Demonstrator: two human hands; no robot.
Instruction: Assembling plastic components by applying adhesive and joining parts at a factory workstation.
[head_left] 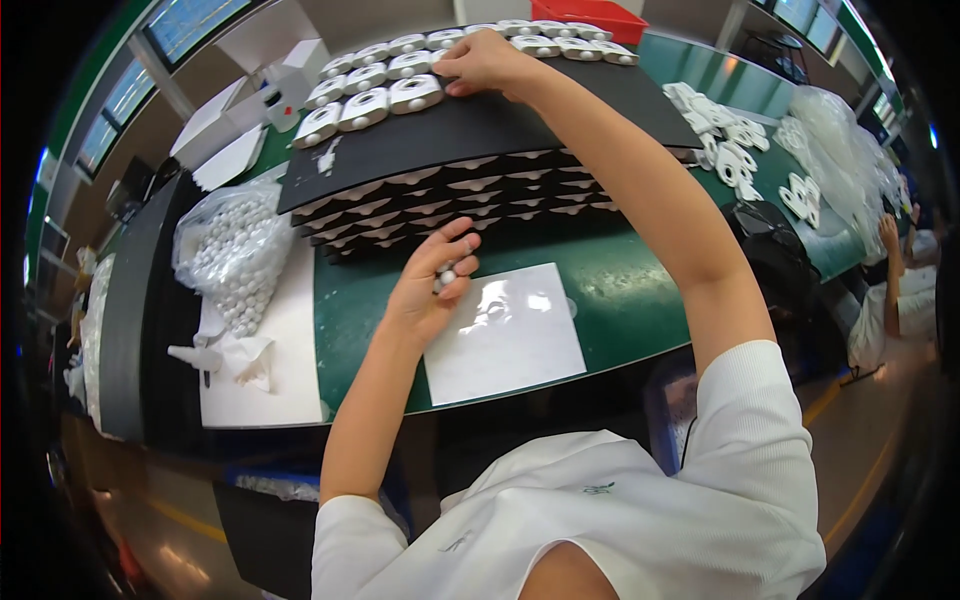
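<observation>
My right hand (487, 66) reaches far across a stack of black boards (470, 125), its fingers pinched at the edge of a white plastic piece (411, 66) on the top board. Rows of similar white pieces (363, 108), each with an oval opening and a round white bump, lie on that board. My left hand (432, 279) is raised palm up before the stack, with several small white balls (446, 276) in its curled fingers. The right fingertips are partly hidden, so any ball between them cannot be made out.
A clear bag of white balls (235, 250) stands left of the stack, near a white nozzle and crumpled tissue (240, 358). A white sheet (510, 345) lies on the green table. Loose white pieces (735, 160) and a plastic bag (835, 145) are at right; a red bin (600, 14) behind.
</observation>
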